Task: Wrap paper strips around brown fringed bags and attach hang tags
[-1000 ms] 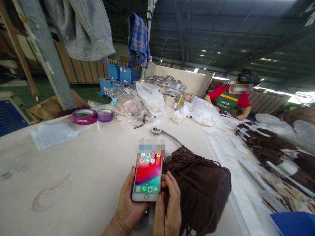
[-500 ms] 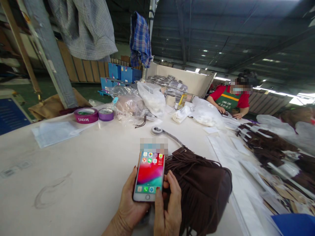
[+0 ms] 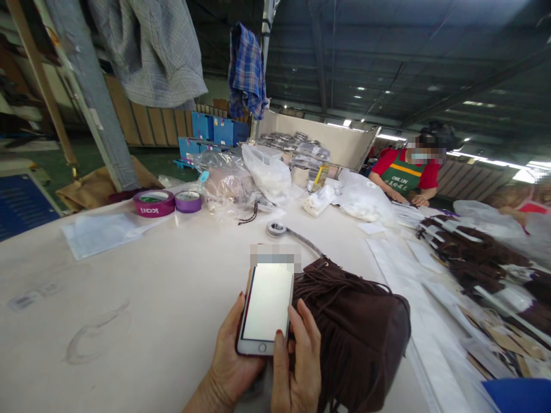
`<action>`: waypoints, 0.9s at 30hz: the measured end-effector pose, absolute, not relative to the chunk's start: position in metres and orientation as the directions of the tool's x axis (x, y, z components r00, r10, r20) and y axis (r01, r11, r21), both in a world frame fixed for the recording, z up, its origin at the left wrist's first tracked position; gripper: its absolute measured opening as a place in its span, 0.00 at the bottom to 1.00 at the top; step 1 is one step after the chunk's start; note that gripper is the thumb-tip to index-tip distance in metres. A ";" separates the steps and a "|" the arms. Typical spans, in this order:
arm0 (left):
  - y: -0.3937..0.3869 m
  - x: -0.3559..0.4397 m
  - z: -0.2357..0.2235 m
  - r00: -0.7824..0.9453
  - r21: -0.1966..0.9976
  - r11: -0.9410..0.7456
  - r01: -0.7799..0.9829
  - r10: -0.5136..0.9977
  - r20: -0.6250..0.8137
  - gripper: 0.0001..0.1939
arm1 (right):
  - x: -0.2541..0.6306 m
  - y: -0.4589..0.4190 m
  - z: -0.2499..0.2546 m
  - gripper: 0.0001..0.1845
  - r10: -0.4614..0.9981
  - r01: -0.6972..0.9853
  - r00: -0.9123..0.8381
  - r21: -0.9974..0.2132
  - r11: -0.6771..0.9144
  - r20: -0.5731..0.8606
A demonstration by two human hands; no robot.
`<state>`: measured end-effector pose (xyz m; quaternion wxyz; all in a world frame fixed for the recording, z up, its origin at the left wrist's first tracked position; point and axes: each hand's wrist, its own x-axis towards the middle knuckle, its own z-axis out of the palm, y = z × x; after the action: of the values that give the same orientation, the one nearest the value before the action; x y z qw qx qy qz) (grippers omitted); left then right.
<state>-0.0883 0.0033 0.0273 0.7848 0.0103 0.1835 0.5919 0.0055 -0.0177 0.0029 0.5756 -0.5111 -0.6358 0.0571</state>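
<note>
My left hand (image 3: 228, 350) cups a white smartphone (image 3: 266, 307) from below and the left, fingers wrapped round its edge. The screen glows plain white. My right hand (image 3: 297, 367) rests against the phone's right side, its thumb on the lower screen near the home button. Right behind the phone lies a brown fringed suede bag (image 3: 353, 332) on the pale table (image 3: 142, 298), with its strap running back to a metal ring (image 3: 275, 229).
Two purple tape rolls (image 3: 154, 203) and clear plastic sheets lie at the left back. Plastic bags (image 3: 269, 172) and a big open box stand behind. More brown fringed bags (image 3: 477, 258) pile at the right. A person in a red top and green apron (image 3: 404, 175) works at the far side.
The phone's screen went from a home screen with icons to plain white. My right thumb has shifted onto the lower screen. The hands stay in place.
</note>
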 end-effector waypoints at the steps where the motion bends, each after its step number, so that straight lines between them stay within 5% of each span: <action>1: 0.003 -0.088 0.027 0.234 0.223 0.303 -0.927 0.929 -0.287 0.18 | 0.006 -0.018 0.002 0.18 0.715 0.594 0.178 -0.653 0.470 0.676; 5: 0.000 -0.086 0.025 0.295 0.219 0.369 -0.903 0.904 -0.309 0.24 | 0.007 -0.018 0.006 0.19 0.699 0.648 0.134 -0.595 0.475 0.703; 27: -0.002 -0.080 0.023 0.274 0.300 0.382 -0.874 0.898 -0.344 0.14 | 0.012 -0.016 0.024 0.20 0.647 0.755 0.112 -0.488 0.438 0.754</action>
<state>-0.0803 -0.0023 0.0230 0.7977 0.0256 0.2336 0.5553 0.0122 -0.0161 0.0236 0.5269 -0.5275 -0.6645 -0.0514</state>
